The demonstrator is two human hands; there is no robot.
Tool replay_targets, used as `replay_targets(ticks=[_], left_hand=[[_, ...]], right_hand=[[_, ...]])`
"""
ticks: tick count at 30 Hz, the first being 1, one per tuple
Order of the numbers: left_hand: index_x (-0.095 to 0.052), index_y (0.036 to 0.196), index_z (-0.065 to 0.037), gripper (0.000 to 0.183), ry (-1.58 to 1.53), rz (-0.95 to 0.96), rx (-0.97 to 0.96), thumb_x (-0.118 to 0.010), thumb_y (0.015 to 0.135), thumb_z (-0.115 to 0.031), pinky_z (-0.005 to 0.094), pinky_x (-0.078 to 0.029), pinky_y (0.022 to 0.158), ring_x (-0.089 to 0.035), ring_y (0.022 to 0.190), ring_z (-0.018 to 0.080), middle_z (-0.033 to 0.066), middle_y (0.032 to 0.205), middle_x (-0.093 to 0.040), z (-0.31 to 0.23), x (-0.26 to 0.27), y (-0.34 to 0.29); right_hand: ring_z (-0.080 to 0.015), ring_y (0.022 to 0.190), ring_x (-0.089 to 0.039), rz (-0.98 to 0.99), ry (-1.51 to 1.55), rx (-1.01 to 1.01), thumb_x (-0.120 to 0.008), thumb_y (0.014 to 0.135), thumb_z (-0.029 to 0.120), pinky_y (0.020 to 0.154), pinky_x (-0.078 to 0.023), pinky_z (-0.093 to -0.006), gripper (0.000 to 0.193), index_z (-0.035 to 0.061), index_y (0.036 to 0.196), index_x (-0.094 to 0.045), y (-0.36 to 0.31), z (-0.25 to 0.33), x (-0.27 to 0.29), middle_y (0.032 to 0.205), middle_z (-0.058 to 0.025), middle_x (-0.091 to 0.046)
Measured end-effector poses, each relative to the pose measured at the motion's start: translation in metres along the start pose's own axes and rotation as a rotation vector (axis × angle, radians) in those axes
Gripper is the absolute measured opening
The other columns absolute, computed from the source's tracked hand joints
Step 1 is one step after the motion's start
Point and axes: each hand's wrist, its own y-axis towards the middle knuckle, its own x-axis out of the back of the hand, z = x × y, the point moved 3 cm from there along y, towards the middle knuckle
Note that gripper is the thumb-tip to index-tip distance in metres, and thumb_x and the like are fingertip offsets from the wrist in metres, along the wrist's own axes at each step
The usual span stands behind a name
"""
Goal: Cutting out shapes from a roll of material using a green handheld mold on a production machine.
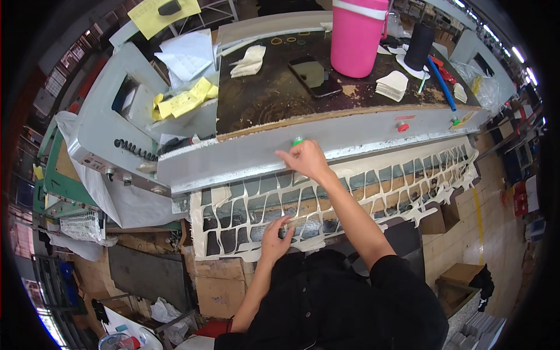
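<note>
My right hand [307,160] is at the front of the grey machine beam [245,158], its fingers curled and its thumb stuck out to the left. Just above the knuckles shows a green push button [298,140]; whether the hand touches it, I cannot tell. Below, a cream sheet [198,233] full of cut-out openings lies along the bed, leaving a net of thin strips. Over its near edge, my left hand [275,240] has thumb and fingers apart, with nothing visible between them.
On the dark machine top [262,87] are a pink jug [356,41], a phone [315,77], stacks of cream cut pieces [392,86], a black thread cone [419,46] and a blue stick [443,84]. A red button [402,126] sits farther right. Cardboard boxes [461,274] stand at right.
</note>
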Motion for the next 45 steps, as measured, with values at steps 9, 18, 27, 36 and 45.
replay_targets(ticks=[9,18,27,36,45], left_hand=[[-0.074,0.12,-0.004,0.041,0.465,-0.091,-0.018,-0.081,0.09,-0.031,0.0481,-0.048,0.097,-0.067,0.107,0.0381,0.0155,0.109,-0.071,-0.029,0.031,-0.027],[-0.073,0.111,-0.002,0.046,0.475,0.004,-0.074,-0.086,0.085,-0.037,0.0502,-0.051,0.093,-0.065,0.101,0.0427,0.0192,0.101,-0.067,-0.034,0.023,-0.043],[-0.072,0.092,-0.001,0.049,0.491,-0.058,-0.055,-0.09,0.08,-0.044,0.0517,-0.053,0.084,-0.067,0.092,0.0433,0.0207,0.092,-0.069,-0.034,0.016,-0.027],[-0.076,0.098,-0.001,0.042,0.39,0.026,0.084,-0.087,0.087,-0.039,0.0493,-0.056,0.076,-0.071,0.081,0.0388,0.0165,0.085,-0.073,-0.008,0.016,-0.041],[-0.037,0.161,0.006,0.093,0.599,0.026,-0.025,-0.076,0.092,-0.045,0.0604,-0.023,0.128,-0.031,0.156,0.0508,0.0291,0.169,-0.035,0.01,-0.068,-0.01]], right_hand=[[-0.0329,0.077,-0.074,0.112,-0.133,-0.293,-0.086,0.088,0.037,0.076,-0.058,-0.0403,0.036,0.0025,0.089,-0.077,-0.181,-0.042,0.012,0.081,-0.0138,-0.075],[-0.0369,0.126,-0.061,0.346,-0.47,-0.152,-0.093,0.076,0.037,0.109,-0.044,-0.0502,0.059,0.0059,0.122,-0.073,-0.25,-0.058,0.021,0.123,-0.0153,-0.068],[-0.0412,0.118,-0.062,0.263,-0.548,-0.073,-0.092,0.077,0.028,0.102,-0.047,-0.0512,0.044,0.0062,0.108,-0.069,-0.246,-0.057,0.015,0.112,-0.0159,-0.067],[-0.0342,0.083,-0.075,0.627,-0.216,-0.435,-0.091,0.08,0.049,0.083,-0.061,-0.0425,0.053,0.0021,0.1,-0.078,-0.215,-0.055,0.034,0.104,-0.0176,-0.076],[-0.0447,0.103,-0.075,0.12,-0.512,-0.392,-0.084,0.083,0.054,0.087,-0.063,-0.0464,0.107,-0.0029,0.16,-0.035,-0.104,-0.082,-0.056,0.132,-0.0371,-0.059]])
